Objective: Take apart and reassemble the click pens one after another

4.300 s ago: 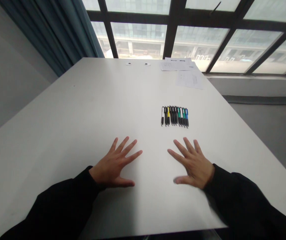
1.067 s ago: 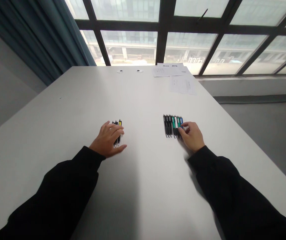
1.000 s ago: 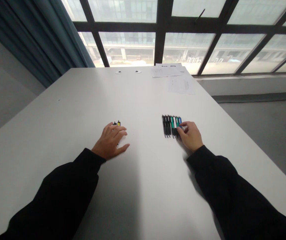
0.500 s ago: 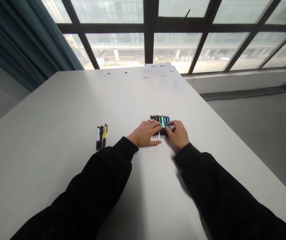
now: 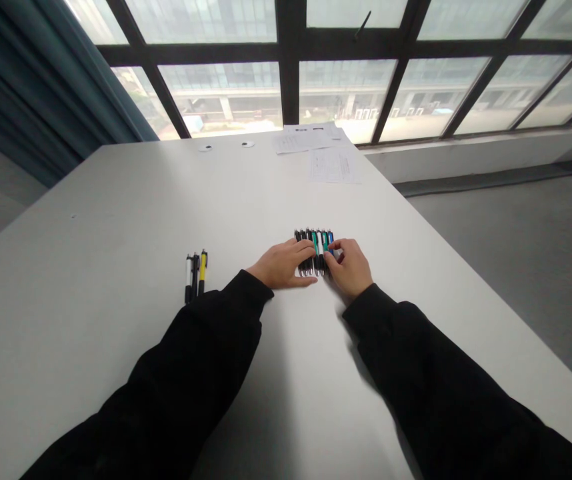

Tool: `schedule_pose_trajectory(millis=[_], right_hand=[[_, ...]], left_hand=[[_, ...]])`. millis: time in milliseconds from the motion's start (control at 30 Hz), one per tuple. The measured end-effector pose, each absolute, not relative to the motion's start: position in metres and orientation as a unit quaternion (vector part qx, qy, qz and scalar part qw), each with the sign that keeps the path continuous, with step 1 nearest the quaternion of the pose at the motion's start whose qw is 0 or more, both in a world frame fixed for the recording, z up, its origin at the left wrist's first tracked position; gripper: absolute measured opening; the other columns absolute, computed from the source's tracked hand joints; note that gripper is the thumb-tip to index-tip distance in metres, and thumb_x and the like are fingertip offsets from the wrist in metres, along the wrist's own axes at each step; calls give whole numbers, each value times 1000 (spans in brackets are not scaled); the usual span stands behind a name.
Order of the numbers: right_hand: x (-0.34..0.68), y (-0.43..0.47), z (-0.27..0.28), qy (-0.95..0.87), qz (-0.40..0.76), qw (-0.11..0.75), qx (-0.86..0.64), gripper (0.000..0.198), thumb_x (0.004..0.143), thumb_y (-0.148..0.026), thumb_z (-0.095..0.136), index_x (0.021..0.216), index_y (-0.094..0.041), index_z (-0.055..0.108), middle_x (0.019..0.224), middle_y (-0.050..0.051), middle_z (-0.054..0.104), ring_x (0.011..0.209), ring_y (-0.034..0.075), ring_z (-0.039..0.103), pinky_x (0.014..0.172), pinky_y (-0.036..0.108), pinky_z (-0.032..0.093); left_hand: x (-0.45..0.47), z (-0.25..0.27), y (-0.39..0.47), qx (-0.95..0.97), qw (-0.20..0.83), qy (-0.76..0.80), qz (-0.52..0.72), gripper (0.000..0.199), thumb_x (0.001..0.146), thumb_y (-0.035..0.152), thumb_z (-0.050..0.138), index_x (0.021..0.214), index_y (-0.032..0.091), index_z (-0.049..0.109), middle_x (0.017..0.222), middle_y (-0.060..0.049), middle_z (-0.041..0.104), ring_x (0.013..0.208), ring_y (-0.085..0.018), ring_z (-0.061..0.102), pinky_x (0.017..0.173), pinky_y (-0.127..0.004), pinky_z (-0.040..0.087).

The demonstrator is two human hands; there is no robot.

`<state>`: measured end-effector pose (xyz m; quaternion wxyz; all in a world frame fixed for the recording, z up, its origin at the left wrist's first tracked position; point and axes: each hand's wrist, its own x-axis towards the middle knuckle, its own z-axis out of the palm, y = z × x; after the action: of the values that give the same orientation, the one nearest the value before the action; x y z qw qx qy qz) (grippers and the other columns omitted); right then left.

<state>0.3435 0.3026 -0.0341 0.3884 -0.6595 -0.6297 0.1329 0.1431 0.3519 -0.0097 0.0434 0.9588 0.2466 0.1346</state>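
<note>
A row of several click pens lies side by side on the white table (image 5: 131,267). Black pens (image 5: 303,235) make up its left part, partly covered by my left hand (image 5: 283,265), whose fingers stretch out flat over them with the thumb apart. Further right come green pens (image 5: 315,237) and a white pen (image 5: 321,244) with a black grip. At the right end is a blue pen (image 5: 331,236), its lower part hidden by my right hand (image 5: 352,268). That hand's thumb and curled forefinger close on the blue pen at the row's edge.
Left of my left sleeve lie three more pens: a white-and-black pen (image 5: 189,279), a black pen (image 5: 195,273) and a yellow pen (image 5: 203,268). Printed papers (image 5: 333,165) rest at the far end, near two round white discs (image 5: 248,144). The table's right edge slants beyond my right arm.
The whole view has shifted slightly, so the table and pens appear a little further left. Both hands keep nearly the same place on the row of pens.
</note>
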Motion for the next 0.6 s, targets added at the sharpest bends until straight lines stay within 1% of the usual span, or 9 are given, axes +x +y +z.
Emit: schedule_pose_trajectory(millis=[167, 367, 600], right_hand=[[343, 303, -34, -630, 133, 390, -658, 14, 85, -32, 57, 93, -22, 61, 97, 6, 61, 74, 20, 56, 75, 37, 48], [344, 303, -35, -634, 135, 384, -657, 15, 85, -32, 58, 94, -21, 61, 97, 6, 60, 73, 20, 56, 74, 36, 47], [344, 303, -34, -635, 133, 383, -658, 15, 84, -31, 58, 94, -20, 62, 98, 6, 61, 73, 18, 56, 74, 34, 46]], left_hand=[[145, -10, 356, 959, 62, 238, 144, 42, 90, 54, 57, 113, 19, 61, 122, -10, 62, 104, -25, 58, 93, -38, 47], [143, -15, 361, 956, 64, 247, 143, 43, 90, 56, 57, 110, 18, 61, 117, -10, 61, 101, -24, 60, 92, -36, 48], [143, -18, 362, 958, 72, 233, 149, 40, 90, 52, 59, 111, 18, 63, 120, -10, 62, 101, -24, 59, 94, -36, 46]])
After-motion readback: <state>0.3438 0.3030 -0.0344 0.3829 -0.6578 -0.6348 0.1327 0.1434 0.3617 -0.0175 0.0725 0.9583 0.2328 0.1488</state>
